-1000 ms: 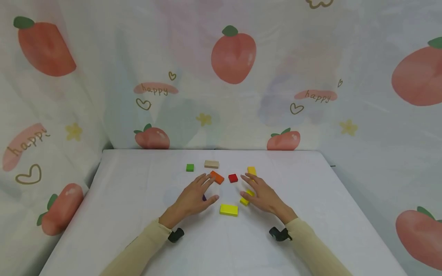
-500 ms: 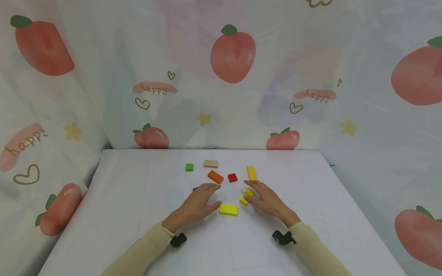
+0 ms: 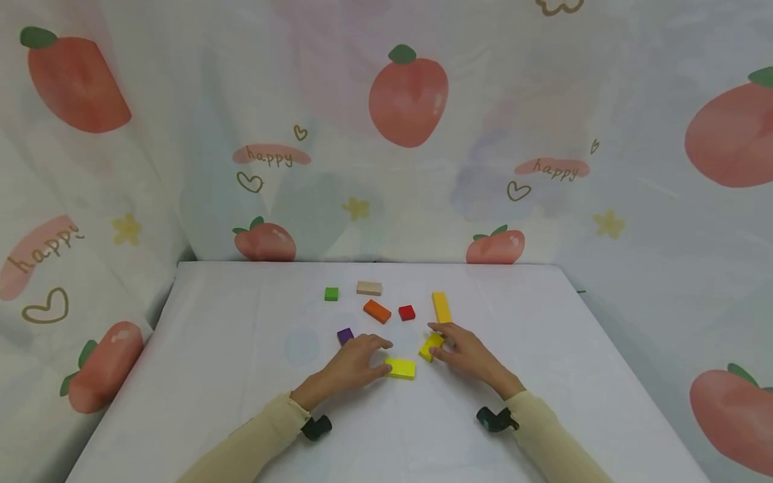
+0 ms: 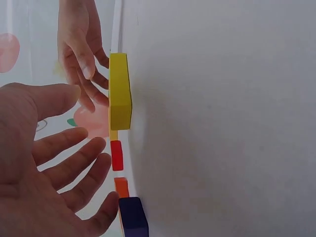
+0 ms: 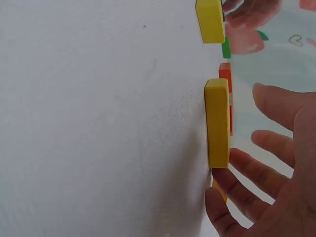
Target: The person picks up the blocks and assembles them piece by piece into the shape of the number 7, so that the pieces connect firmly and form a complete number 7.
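Note:
In the head view my left hand hovers with parted fingers, its thumb tip right at the left end of a bright yellow block. The left wrist view has that yellow block beyond the fingertips of the relaxed left hand. My right hand hangs over a second yellow block, thumb overlapping its edge. Loosely spread fingers of the right hand stand beside this yellow block in the right wrist view. Neither hand grips anything. A purple block, partly covered, lies behind the left hand.
Farther back on the white table lie an orange block, a red block, a green block, a beige block and a third yellow block. A printed curtain rises behind the table's far edge.
My left hand has moved toward me and right, from near the orange block to the front yellow block, uncovering the purple one. My right hand has lowered slightly toward me. The blocks lie unmoved.

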`<state>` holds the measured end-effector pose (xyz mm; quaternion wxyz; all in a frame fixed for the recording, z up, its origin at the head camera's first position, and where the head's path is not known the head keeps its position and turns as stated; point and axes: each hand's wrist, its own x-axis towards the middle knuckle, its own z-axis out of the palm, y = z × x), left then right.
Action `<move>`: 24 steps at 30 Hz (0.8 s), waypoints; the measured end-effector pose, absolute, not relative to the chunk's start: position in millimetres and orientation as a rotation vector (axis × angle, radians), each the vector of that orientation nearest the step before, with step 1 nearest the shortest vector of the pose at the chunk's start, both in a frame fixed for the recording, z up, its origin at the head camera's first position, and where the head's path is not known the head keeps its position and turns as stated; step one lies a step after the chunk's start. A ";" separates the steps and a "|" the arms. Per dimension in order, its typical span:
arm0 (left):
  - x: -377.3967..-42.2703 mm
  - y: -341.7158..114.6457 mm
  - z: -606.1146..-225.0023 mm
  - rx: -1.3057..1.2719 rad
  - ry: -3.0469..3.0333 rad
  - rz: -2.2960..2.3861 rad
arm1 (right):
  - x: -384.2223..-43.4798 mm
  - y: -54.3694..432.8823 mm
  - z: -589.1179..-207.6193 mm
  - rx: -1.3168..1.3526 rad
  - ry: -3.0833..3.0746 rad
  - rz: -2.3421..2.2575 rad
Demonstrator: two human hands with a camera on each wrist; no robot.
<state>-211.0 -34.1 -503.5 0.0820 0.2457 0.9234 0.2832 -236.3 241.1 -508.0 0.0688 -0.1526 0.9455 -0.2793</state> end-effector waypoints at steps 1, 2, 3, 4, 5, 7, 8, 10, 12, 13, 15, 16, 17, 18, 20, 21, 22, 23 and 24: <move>-211.3 -33.2 -504.6 0.734 2.753 0.848 | -236.9 241.3 -508.6 -0.456 2.841 -0.844; -211.6 -32.3 -505.6 0.728 2.744 0.856 | -237.7 241.8 -509.2 -0.455 2.837 -0.849; -212.0 -31.6 -506.6 0.729 2.737 0.864 | -238.2 242.1 -509.6 -0.454 2.838 -0.856; -212.4 -30.8 -507.5 0.727 2.729 0.876 | -239.0 242.9 -510.5 -0.465 2.843 -0.850; -212.8 -30.2 -508.8 0.722 2.722 0.886 | -239.4 243.3 -510.8 -0.475 2.844 -0.855; -213.2 -29.2 -511.2 0.712 2.715 0.893 | -239.8 244.2 -511.3 -0.485 2.837 -0.877; -213.4 -28.7 -512.4 0.709 2.712 0.897 | -239.9 244.5 -511.7 -0.489 2.832 -0.888; -213.6 -27.8 -514.6 0.708 2.709 0.888 | -239.3 244.8 -512.1 -0.489 2.818 -0.905; -213.8 -27.1 -516.3 0.711 2.706 0.876 | -238.5 244.4 -512.2 -0.474 2.806 -0.922; -214.0 -26.6 -516.8 0.715 2.705 0.872 | -238.3 244.2 -512.4 -0.469 2.809 -0.917; -214.6 -25.8 -517.2 0.724 2.703 0.862 | -238.0 243.9 -512.5 -0.460 2.819 -0.906; -214.7 -25.5 -517.1 0.725 2.704 0.853 | -238.1 243.8 -512.4 -0.457 2.822 -0.903; -214.9 -25.1 -517.4 0.724 2.703 0.846 | -238.2 243.7 -512.5 -0.456 2.825 -0.899; -215.2 -24.8 -517.6 0.724 2.702 0.839 | -238.1 243.5 -512.4 -0.457 2.828 -0.895; -215.9 -24.4 -518.3 0.722 2.699 0.834 | -238.4 243.3 -512.3 -0.461 2.829 -0.896; -216.3 -24.2 -518.6 0.722 2.699 0.832 | -238.6 243.3 -512.5 -0.464 2.828 -0.896; -216.9 -24.1 -519.1 0.722 2.699 0.831 | -238.9 243.3 -512.8 -0.467 2.830 -0.893; -217.7 -24.0 -519.9 0.721 2.697 0.836 | -239.2 243.3 -513.0 -0.472 2.834 -0.889; -218.4 -23.9 -520.5 0.721 2.695 0.839 | -239.6 243.4 -513.1 -0.477 2.835 -0.890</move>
